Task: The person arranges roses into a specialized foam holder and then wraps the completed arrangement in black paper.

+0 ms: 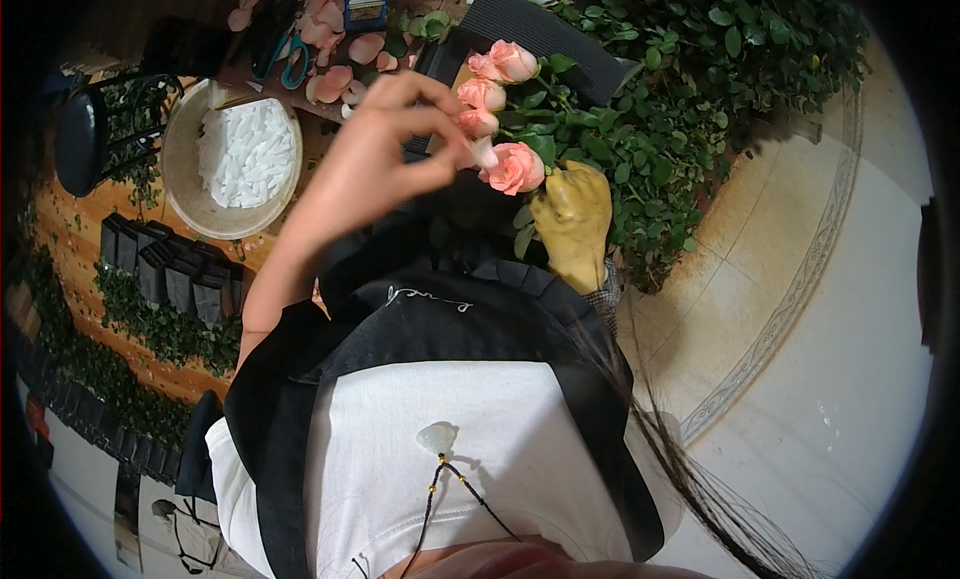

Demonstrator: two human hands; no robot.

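My left hand (405,144), bare and slightly blurred, is raised over the work with thumb and fingertips pinched together. Between them shows a small white piece (484,155), too blurred to name, touching the side of a pink rose (518,169). My right hand (573,214) wears a yellow glove and is closed just beside that bloom, apparently round its stem; the stem inside the fist is hidden. Past the fingertips, more pink roses (503,63) lie with their heads toward the left, against a dark ribbed board (545,41).
Cut leafy stems (700,109) are heaped to the far right. At left stands a round bucket (172,169) of white rolled pieces (250,157). Loose petals (322,19), teal-handled scissors (294,63) and a blue box (366,4) lie at the back. Black-wrapped bundles (170,264) lie at left.
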